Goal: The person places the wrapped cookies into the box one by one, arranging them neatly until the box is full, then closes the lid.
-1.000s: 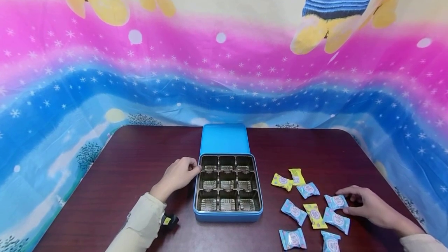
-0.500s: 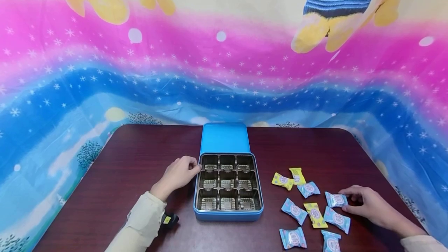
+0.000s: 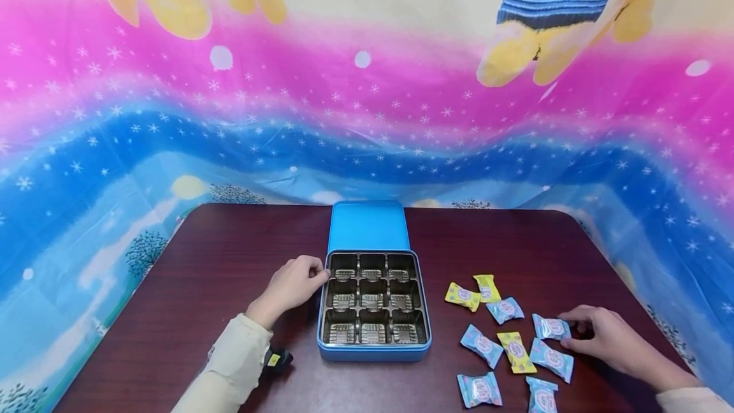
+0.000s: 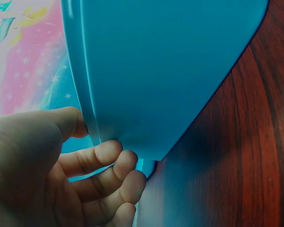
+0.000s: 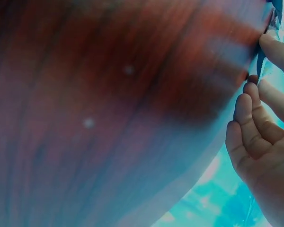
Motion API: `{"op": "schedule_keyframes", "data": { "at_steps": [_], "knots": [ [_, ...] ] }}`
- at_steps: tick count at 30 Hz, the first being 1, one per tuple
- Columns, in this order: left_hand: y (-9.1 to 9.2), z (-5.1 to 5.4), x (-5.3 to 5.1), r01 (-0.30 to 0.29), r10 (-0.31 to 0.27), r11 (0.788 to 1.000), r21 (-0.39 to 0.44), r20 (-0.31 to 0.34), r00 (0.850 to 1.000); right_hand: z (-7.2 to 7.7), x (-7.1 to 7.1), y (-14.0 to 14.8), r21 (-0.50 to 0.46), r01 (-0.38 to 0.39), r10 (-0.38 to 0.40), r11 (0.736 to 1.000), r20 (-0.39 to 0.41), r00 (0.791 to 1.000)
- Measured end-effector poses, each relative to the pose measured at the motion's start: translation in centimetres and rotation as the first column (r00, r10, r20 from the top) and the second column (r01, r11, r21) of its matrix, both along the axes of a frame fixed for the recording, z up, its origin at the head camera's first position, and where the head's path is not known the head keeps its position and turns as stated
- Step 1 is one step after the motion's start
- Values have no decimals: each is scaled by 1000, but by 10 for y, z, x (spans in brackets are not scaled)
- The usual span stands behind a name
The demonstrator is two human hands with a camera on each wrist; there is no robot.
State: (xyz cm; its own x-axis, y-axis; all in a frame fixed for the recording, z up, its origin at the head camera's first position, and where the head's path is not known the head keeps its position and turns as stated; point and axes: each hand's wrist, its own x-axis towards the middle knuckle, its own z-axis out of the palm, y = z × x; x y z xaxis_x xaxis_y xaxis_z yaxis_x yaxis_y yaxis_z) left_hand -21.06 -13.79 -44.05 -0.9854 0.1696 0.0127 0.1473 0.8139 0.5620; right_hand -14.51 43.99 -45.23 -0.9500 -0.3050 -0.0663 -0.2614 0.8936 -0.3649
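Observation:
A blue tin (image 3: 374, 354) holds a dark tray (image 3: 373, 311) with several bare compartments. My left hand (image 3: 292, 285) grips the tin's upper left edge; in the left wrist view the thumb of that hand (image 4: 85, 170) is at the rim and bent fingers touch the tin's side wall (image 4: 151, 71). To the right, my right hand (image 3: 613, 340) pinches the end of a blue-wrapped candy (image 3: 549, 327) on the table between thumb and forefinger. The right wrist view shows this hand (image 5: 267, 123) at its right edge, with a piece of wrapper (image 5: 261, 61) by the fingertips.
Several blue candies (image 3: 482, 346) and yellow candies (image 3: 517, 353) lie scattered right of the tin. A blue lid (image 3: 369, 227) is behind the tin. Beside the left sleeve (image 3: 237, 352) is a black object (image 3: 279, 362) with a yellow mark. A patterned cloth (image 3: 367, 113) hangs behind the table (image 3: 229, 234).
The blue candy at my right fingertips has shifted very slightly, and the right fingers with it. My left hand has stayed on the tin's edge.

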Motion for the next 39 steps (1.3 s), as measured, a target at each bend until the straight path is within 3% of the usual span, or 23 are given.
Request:
{"op": "schedule_keyframes", "data": {
  "at_steps": [5, 10, 17, 31, 39],
  "knots": [
    [0, -1, 0, 4, -4, 1000, 1, 0, 1000, 0, 3, -2, 11, 30, -29, 999, -56, 998],
    [0, 0, 0, 1, -1, 1000, -2, -2, 1000, 4, 4, -4, -26, 75, -77, 997, -66, 995],
    [0, 1, 0, -3, 3, 1000, -7, -5, 1000, 8, 5, -11, -73, 85, -96, 994, -156, 983],
    [1, 4, 0, -4, 4, 1000, -9, 0, 1000, 13, 5, -28, -84, 96, -110, 992, -193, 975],
    [1, 1, 0, 1, -1, 1000, 4, 5, 1000, 15, 6, -39, -88, 80, -95, 993, -172, 981]
  ]
}}
